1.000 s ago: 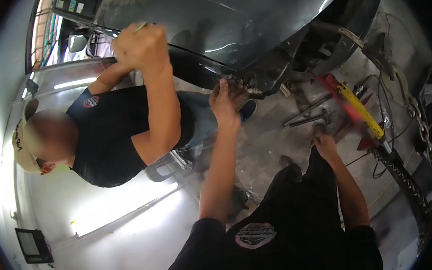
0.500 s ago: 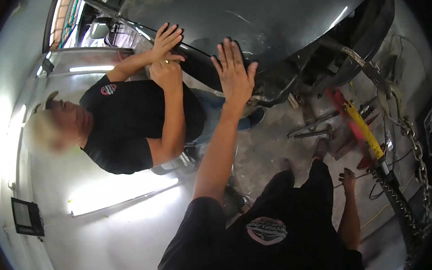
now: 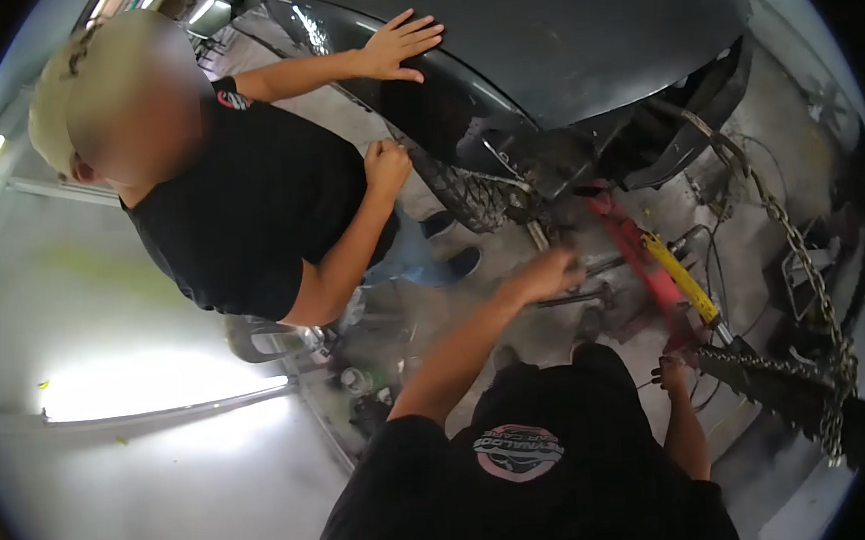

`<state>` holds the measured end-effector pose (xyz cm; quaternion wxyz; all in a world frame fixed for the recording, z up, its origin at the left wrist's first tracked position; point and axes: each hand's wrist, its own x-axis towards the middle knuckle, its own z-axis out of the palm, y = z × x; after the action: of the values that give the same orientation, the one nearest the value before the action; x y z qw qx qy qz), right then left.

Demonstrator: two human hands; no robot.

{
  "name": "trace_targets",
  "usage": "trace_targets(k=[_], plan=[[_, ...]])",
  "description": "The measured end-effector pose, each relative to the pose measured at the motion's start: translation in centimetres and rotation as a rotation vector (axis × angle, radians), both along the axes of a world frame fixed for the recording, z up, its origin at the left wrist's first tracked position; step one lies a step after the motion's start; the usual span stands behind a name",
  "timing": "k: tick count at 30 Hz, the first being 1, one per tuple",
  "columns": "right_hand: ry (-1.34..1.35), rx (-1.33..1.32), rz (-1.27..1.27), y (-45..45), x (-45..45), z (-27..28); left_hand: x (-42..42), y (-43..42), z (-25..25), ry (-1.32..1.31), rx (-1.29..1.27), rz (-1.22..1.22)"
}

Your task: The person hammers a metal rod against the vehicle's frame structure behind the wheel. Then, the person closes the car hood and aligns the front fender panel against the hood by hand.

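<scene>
My left hand (image 3: 551,274) is over the floor below the car's front corner, smeared by motion, so its fingers cannot be read. Low at my right side, my right hand (image 3: 671,372) hangs with its fingers apart and nothing visible in it, near the lower end of a red frame (image 3: 627,241) with a yellow cylinder (image 3: 682,278). A dark car's hood (image 3: 596,33) and fender (image 3: 437,114) fill the top. A co-worker in a cap has one spread hand (image 3: 402,47) on the fender edge and the other hand (image 3: 387,166) closed beside the wheel (image 3: 462,196).
A heavy chain (image 3: 803,254) hangs at the right and runs down to a dark beam (image 3: 792,395). Metal bars and cables lie on the floor by the red frame. A chair (image 3: 254,335) and a can (image 3: 356,380) stand behind the co-worker.
My left hand has dropped from in front of the fender toward the floor. The co-worker has leaned nearer the car, the hands have separated, and one now rests on the fender. The view has shifted.
</scene>
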<state>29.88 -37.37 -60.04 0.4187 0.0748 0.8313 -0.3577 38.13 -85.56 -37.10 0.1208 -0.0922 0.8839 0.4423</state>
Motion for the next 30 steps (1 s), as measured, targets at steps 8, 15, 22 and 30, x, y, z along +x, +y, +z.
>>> trace_targets(k=[8, 15, 22, 30], plan=[[0.098, -0.144, 0.33, -4.4, 8.0, 5.8, 38.3, 1.0, -21.8, -0.564, 0.048, 0.491], [0.33, -0.144, 0.879, -17.8, 13.9, 18.7, 57.7, 3.5, -32.8, -0.456, 0.013, 0.818], [0.302, -0.062, 0.87, -17.4, 17.4, 19.7, 49.6, 5.5, -29.5, -0.475, 0.593, 0.987], [0.039, -0.031, 0.605, -5.7, 20.4, 13.9, 44.8, 2.6, -27.2, -0.348, 0.391, 0.72]])
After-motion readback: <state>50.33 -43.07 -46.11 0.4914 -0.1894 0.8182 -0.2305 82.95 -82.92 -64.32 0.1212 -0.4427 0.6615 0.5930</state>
